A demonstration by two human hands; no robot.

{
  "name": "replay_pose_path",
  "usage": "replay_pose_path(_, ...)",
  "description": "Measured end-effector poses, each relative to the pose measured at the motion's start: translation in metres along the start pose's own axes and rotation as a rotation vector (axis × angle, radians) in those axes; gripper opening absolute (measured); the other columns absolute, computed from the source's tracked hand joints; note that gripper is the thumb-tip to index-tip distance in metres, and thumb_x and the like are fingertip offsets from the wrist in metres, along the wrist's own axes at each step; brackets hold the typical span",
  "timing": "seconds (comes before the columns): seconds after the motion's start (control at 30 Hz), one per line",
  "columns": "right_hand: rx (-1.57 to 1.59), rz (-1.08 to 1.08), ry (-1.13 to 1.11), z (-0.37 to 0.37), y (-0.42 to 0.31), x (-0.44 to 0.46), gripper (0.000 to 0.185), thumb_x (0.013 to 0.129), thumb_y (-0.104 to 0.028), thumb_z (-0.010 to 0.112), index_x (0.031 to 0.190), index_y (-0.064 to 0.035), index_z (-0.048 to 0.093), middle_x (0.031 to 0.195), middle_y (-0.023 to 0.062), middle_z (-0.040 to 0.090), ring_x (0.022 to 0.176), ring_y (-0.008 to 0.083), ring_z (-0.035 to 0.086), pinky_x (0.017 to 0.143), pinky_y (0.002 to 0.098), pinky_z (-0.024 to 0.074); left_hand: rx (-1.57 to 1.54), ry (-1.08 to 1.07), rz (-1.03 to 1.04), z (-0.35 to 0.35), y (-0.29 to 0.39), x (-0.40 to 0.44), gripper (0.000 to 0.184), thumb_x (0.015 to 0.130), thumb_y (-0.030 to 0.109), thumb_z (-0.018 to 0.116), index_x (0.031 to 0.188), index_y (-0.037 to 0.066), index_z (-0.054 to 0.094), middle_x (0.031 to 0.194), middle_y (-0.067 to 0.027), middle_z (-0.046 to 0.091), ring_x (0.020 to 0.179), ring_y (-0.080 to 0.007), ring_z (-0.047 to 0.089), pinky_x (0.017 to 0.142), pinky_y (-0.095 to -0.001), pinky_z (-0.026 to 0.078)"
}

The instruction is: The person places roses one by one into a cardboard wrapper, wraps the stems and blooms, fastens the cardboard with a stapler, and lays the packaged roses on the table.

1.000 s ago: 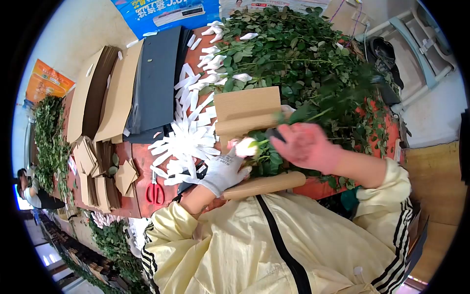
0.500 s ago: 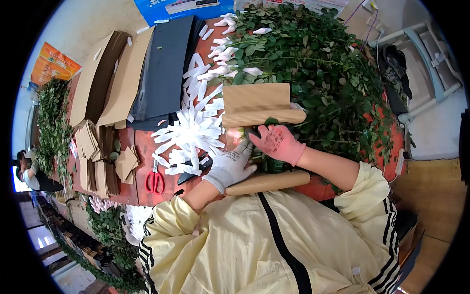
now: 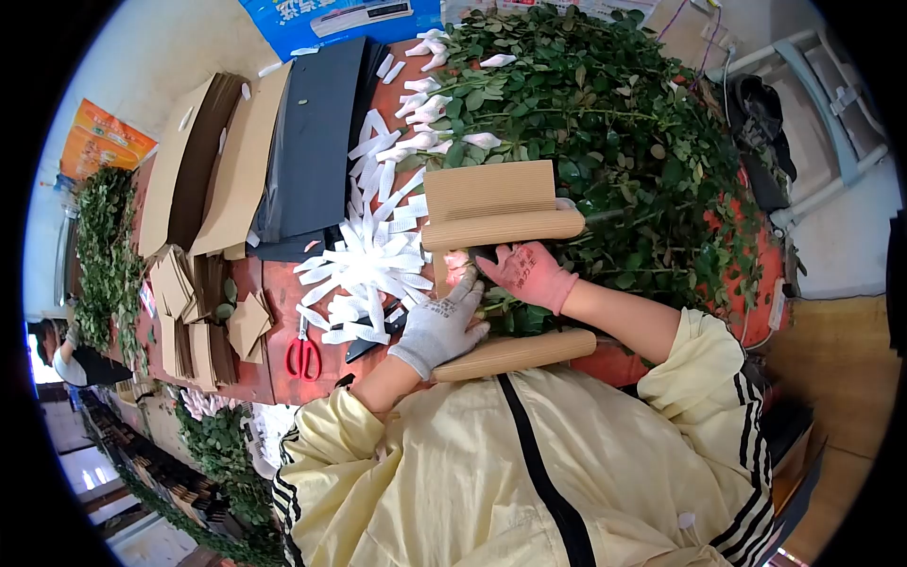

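Observation:
My left hand (image 3: 439, 326), in a pale grey glove, reaches over the corrugated cardboard wrap. Its fingers are stretched out, with the tips on a pink rose (image 3: 456, 264). Close beside it, my right hand (image 3: 529, 275) in a pink glove has its fingers curled in by the rose stems. What those fingers pinch is hidden. The far side of the wrap (image 3: 491, 192) stands beyond my hands with a rolled edge, and its near rolled edge (image 3: 520, 355) lies against my jacket. Green leaves show between the two rolls, under my right hand.
White mesh sleeves (image 3: 368, 260) lie heaped at left, beside red-handled scissors (image 3: 302, 357). Leafy rose stems (image 3: 624, 161) with white-netted heads cover the right side. Cardboard sheets (image 3: 241, 161), a dark board (image 3: 316, 142) and small cardboard pieces (image 3: 248, 324) lie left. Another person (image 3: 80, 359) is far left.
The left fingertips have shifted slightly and more of the pink rose shows. A leaf above my right hand is no longer visible. The view has tilted a little.

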State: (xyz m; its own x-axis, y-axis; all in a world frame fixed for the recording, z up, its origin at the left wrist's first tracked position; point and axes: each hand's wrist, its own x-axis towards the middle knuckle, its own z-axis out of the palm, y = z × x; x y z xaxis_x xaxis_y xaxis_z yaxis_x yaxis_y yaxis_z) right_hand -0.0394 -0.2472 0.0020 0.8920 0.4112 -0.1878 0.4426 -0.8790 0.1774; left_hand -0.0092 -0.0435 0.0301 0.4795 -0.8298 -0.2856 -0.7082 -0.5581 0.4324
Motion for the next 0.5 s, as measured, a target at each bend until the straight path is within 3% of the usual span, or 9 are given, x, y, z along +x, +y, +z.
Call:
replay_pose_path(0.1, 0.018, -0.007, 0.139, 0.023, 0.000, 0.000, 0.035, 0.087, -0.019, 0.040, 0.121, -0.0151, 0.050, 0.104, 0.0174, 0.057, 0.092, 0.0326, 0.058, 0.080, 0.0414, 0.0432, -0.007, 0.009, 0.009, -0.005, 0.001, 0.002, 0.056, 0.085, 0.037, 0.052, 0.131, 0.005, 0.044, 0.143, -0.0159, 0.034, 0.109, -0.0301, 0.056, 0.089, -0.0430, 0.045)
replay_pose_path(0.13, -0.010, -0.006, 0.230, 0.021, 0.000, 0.002, 0.031, 0.087, -0.020, 0.042, 0.115, -0.0132, 0.054, 0.096, 0.0153, 0.059, 0.087, 0.0288, 0.059, 0.072, 0.0388, 0.0436, 0.004, -0.013, 0.023, -0.006, -0.005, 0.005, 0.056, 0.085, 0.037, 0.052, 0.131, 0.005, 0.044, 0.143, -0.0159, 0.034, 0.109, -0.0301, 0.056, 0.089, -0.0430, 0.045)
replay_pose_path(0.2, -0.130, -0.044, 0.369, 0.014, 0.001, -0.004, 0.023, 0.085, -0.021, 0.047, 0.100, -0.0107, 0.061, 0.081, 0.0078, 0.059, 0.078, 0.0223, 0.058, 0.063, 0.0348, 0.0406, -0.290, 0.138, 0.103, -0.001, -0.027, 0.009, 0.040, 0.086, 0.024, 0.055, 0.121, 0.004, 0.055, 0.124, -0.0185, 0.054, 0.102, -0.0335, 0.059, 0.083, -0.0388, 0.049)
replay_pose_path(0.23, -0.141, -0.068, 0.297, -0.004, 0.003, -0.010, 0.018, 0.083, -0.020, 0.049, 0.095, -0.0113, 0.060, 0.076, 0.0030, 0.057, 0.076, 0.0201, 0.057, 0.062, 0.0339, 0.0383, -0.314, 0.220, 0.186, -0.001, -0.037, 0.013, 0.027, 0.085, 0.011, 0.055, 0.110, 0.004, 0.062, 0.105, -0.0184, 0.063, 0.099, -0.0328, 0.060, 0.083, -0.0369, 0.048)
replay_pose_path(0.33, -0.007, -0.065, 0.373, -0.042, 0.006, -0.018, 0.015, 0.081, -0.019, 0.049, 0.091, -0.0109, 0.058, 0.075, 0.0022, 0.057, 0.075, 0.0196, 0.057, 0.061, 0.0335, 0.0393, -0.339, 0.076, 0.201, -0.008, -0.059, 0.023, 0.026, 0.084, 0.006, 0.053, 0.108, 0.004, 0.063, 0.106, -0.0167, 0.063, 0.096, -0.0322, 0.061, 0.083, -0.0358, 0.049)
replay_pose_path(0.4, 0.172, -0.118, -0.001, -0.066, -0.001, -0.021, 0.030, 0.082, -0.027, 0.051, 0.103, -0.0081, 0.058, 0.086, 0.0074, 0.059, 0.082, 0.0233, 0.059, 0.072, 0.0340, 0.0435, -0.280, 0.061, 0.239, -0.007, -0.068, 0.027, 0.030, 0.081, -0.001, 0.050, 0.107, 0.004, 0.064, 0.108, -0.0153, 0.064, 0.097, -0.0314, 0.061, 0.084, -0.0348, 0.049)
replay_pose_path(0.5, 0.218, -0.091, -0.119, -0.042, -0.012, -0.009, 0.026, 0.080, -0.029, 0.053, 0.094, -0.0065, 0.056, 0.083, 0.0077, 0.057, 0.082, 0.0222, 0.059, 0.068, 0.0324, 0.0446, -0.273, 0.085, 0.330, -0.008, -0.077, 0.032, 0.033, 0.078, -0.004, 0.048, 0.105, 0.004, 0.065, 0.109, -0.0145, 0.064, 0.099, -0.0304, 0.061, 0.086, -0.0348, 0.049)
